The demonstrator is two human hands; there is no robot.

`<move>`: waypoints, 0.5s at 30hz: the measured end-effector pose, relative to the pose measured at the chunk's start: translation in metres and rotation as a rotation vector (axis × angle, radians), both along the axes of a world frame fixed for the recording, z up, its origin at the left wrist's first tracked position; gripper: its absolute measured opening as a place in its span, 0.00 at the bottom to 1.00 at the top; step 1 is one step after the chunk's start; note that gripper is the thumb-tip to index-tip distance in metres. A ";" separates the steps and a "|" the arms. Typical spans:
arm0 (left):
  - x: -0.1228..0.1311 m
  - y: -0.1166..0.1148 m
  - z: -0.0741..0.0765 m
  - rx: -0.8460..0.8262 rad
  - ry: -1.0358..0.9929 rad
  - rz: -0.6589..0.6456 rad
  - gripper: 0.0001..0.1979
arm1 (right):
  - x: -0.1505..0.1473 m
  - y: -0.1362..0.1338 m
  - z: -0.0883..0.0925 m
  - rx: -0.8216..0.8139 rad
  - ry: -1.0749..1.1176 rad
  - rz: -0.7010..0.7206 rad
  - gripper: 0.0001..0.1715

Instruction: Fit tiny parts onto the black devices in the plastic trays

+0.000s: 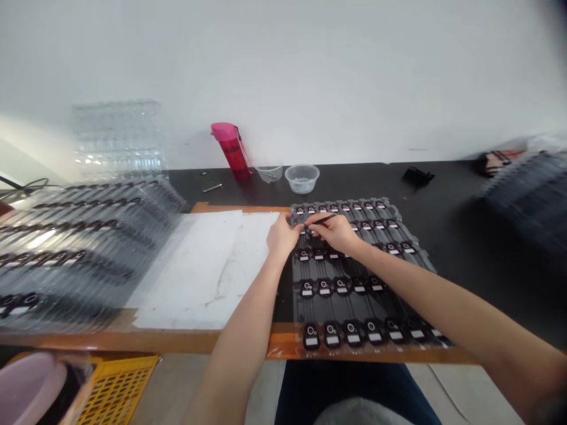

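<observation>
A clear plastic tray (362, 311) lies on the dark tabletop, with rows of small black parts (353, 332) in it, each with a round ring and a white label. At the tray's far left corner, my left hand (283, 236) is closed, thumb and fingers around a spot in the second row; what is between them is too small to make out. Just right of it, my right hand (336, 233) grips a thin black pen-like tool (326, 219), its tip down near my left thumb. My right hand and forearm hide some of the middle parts.
White paper sheets (199, 265) lie left of the tray. Beyond them stands a stack of loaded clear trays (146, 218). At the back are a pink bottle (233, 150) and a clear tub (302, 179) of small pieces. More stacked trays (531, 200) stand at right.
</observation>
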State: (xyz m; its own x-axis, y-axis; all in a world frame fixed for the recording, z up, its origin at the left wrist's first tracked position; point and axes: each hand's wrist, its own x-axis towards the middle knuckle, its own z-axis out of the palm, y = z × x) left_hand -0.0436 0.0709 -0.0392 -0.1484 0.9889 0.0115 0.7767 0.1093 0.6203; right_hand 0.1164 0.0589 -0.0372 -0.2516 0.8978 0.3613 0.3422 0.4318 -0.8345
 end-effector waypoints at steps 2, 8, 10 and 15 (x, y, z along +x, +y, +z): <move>0.000 0.000 0.000 0.003 0.003 0.001 0.20 | 0.000 0.001 -0.001 -0.003 0.012 0.005 0.08; 0.002 0.000 -0.001 -0.023 0.020 0.013 0.22 | 0.000 0.000 -0.001 -0.009 0.022 0.017 0.09; 0.002 0.000 -0.001 -0.032 0.031 0.019 0.23 | 0.000 0.000 -0.001 -0.008 0.017 0.012 0.09; 0.003 0.001 0.001 -0.042 0.034 0.026 0.24 | 0.001 0.000 0.001 -0.026 0.001 0.011 0.10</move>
State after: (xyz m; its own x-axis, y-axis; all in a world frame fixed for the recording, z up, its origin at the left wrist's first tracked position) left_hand -0.0406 0.0721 -0.0386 -0.1740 0.9845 -0.0240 0.7940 0.1546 0.5879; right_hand 0.1171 0.0584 -0.0366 -0.2613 0.9040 0.3384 0.3370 0.4140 -0.8456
